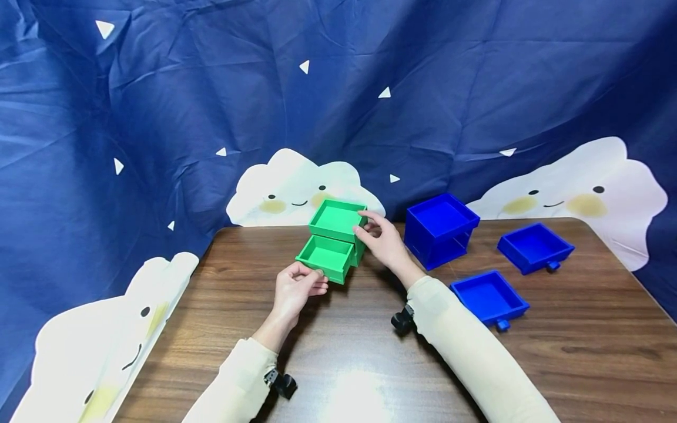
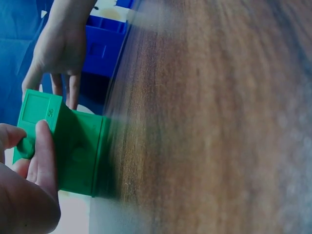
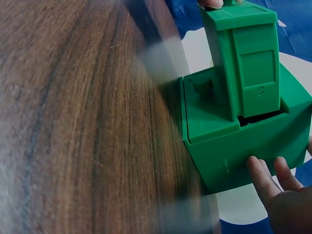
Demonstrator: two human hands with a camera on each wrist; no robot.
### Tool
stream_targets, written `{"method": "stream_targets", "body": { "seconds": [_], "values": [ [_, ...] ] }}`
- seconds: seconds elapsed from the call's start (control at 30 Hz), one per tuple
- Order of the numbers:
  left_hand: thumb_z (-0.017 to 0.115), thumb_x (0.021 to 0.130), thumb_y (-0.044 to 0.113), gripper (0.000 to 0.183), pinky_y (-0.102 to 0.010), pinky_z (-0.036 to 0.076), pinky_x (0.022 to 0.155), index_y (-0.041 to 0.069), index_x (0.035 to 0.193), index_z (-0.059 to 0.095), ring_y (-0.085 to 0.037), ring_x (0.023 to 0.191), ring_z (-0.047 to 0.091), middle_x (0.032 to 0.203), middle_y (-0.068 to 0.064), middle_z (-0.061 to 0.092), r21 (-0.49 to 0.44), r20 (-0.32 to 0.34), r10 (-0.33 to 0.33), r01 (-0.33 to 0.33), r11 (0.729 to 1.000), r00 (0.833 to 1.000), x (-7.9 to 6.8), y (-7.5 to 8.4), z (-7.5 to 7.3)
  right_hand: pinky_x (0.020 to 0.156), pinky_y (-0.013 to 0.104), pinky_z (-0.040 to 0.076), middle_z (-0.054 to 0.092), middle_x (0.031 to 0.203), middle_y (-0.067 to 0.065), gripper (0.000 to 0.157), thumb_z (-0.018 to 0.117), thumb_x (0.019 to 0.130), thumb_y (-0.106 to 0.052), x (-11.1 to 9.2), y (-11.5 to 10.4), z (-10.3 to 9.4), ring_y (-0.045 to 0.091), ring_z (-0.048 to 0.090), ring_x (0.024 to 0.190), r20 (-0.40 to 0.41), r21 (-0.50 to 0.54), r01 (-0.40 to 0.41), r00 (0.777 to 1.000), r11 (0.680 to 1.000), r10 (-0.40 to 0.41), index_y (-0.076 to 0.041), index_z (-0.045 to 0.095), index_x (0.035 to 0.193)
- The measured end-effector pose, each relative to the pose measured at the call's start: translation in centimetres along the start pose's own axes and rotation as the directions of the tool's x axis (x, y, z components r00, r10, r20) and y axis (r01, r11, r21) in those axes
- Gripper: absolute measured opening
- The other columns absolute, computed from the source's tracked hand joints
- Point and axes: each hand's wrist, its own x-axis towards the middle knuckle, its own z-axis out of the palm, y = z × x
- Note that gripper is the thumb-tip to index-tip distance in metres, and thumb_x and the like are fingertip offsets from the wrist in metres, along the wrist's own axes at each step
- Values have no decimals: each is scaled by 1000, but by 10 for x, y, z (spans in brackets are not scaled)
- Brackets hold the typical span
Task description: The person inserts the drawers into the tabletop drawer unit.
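Note:
A small green cabinet (image 1: 338, 218) with a tray-like top stands near the table's back edge. Its upper drawer (image 1: 327, 252) sticks far out of the front, while the lower front (image 3: 209, 112) is flush in the right wrist view. My left hand (image 1: 297, 288) pinches the drawer's round knob (image 2: 25, 148) between thumb and fingers. On the cabinet's right side, my right hand (image 1: 385, 242) holds the wall, with thumb and index finger at the top rim and other fingertips (image 3: 254, 163) against the side.
Right of the green cabinet stands a blue cabinet (image 1: 436, 229) with an open front. Two blue drawers (image 1: 489, 296) with knobs lie on the wooden table (image 1: 222, 329), one of them close to my right sleeve (image 1: 465, 346). A blue cloud-patterned curtain (image 1: 338, 106) hangs behind.

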Motion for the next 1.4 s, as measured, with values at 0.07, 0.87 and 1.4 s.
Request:
{"method": "stream_targets", "body": {
  "seconds": [0.07, 0.87, 1.4],
  "values": [
    [67, 93, -9, 17, -36, 66, 66, 4, 83, 61, -19, 65, 77, 77, -19, 79, -3, -1, 3, -3, 1000, 1000, 0, 0, 0, 102, 44, 53, 67, 119, 17, 48, 73, 104, -26, 0, 0, 0, 34, 67, 109, -2, 1, -1, 1000, 1000, 1, -15, 63, 150],
    [67, 94, -9, 18, -34, 66, 65, 4, 85, 61, -19, 65, 77, 80, -23, 79, -36, -10, 40, -40, 999, 999, 5, -5, 3, 101, 44, 54, 68, 117, 18, 47, 74, 104, -24, 1, 1, 1, 35, 68, 108, -22, 8, 9, 1000, 1000, -9, -14, 64, 149],
    [66, 94, -10, 17, -33, 66, 64, 3, 85, 59, -16, 63, 77, 82, -26, 79, -43, -25, 45, -46, 998, 999, 8, -5, 5, 102, 47, 53, 67, 118, 19, 47, 74, 104, -26, -1, -1, 1, 37, 67, 110, -14, 24, -1, 1000, 1000, 1, -14, 64, 149]
  ]
}}
